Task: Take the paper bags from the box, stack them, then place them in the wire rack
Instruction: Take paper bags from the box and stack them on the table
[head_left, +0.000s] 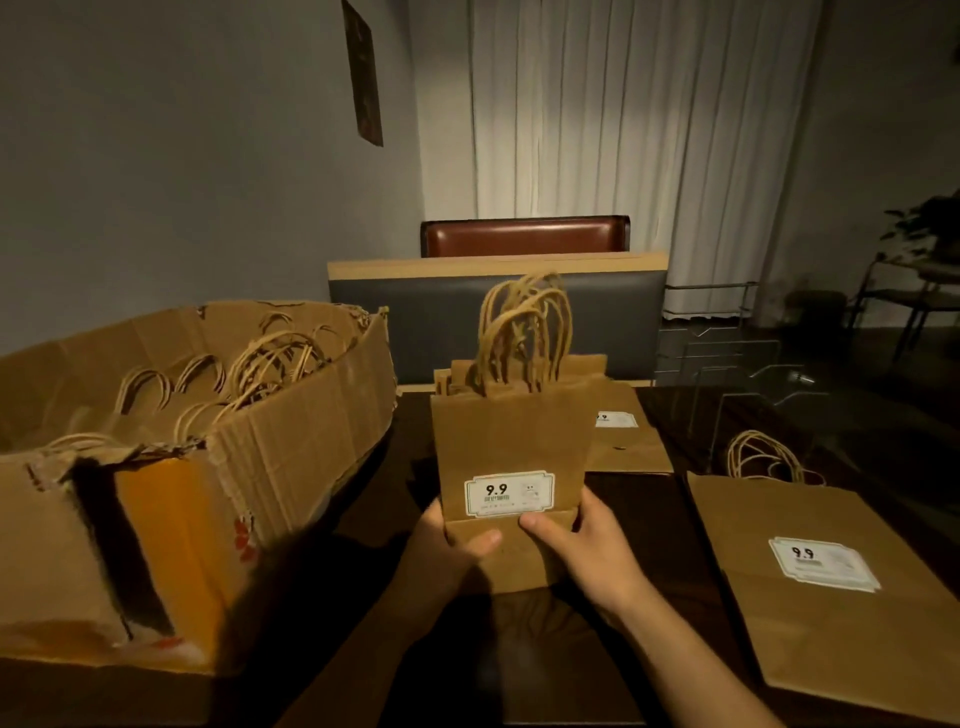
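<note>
I hold a stack of flat brown paper bags (511, 441) upright over the dark table, handles up, with a white "9.9" label facing me. My left hand (457, 540) grips its lower left corner and my right hand (576, 540) grips its lower right, thumbs on the front. The worn cardboard box (291, 447) stands at the left with several more bag handles showing inside. The wire rack (727, 358) is at the far right of the table, dim and hard to make out.
A large paper bag (831, 597) lies flat at the right with its handles toward the rack. Another bag (628, 441) lies flat behind the held stack. A padded bench back (441, 306) runs along the table's far edge.
</note>
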